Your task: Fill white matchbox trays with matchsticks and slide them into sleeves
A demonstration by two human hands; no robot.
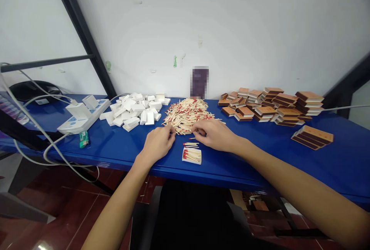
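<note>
A large heap of red-tipped matches (187,113) lies on the blue table. My left hand (158,142) is at the heap's front left edge, fingers curled together; what they hold, if anything, is too small to tell. My right hand (215,135) pinches at the front right edge, with a match (193,138) at its fingertips. Between my hands a few loose matches (190,144) lie side by side. Just in front of them sits a small white tray (200,161) partly filled with matches, their red heads mostly to the left.
White trays (135,109) are piled left of the heap. Brown matchbox covers (266,107) stand stacked at the right, with a separate block of them (312,137) nearer. A power strip (86,117) with cables and a green item (84,139) lie at the left.
</note>
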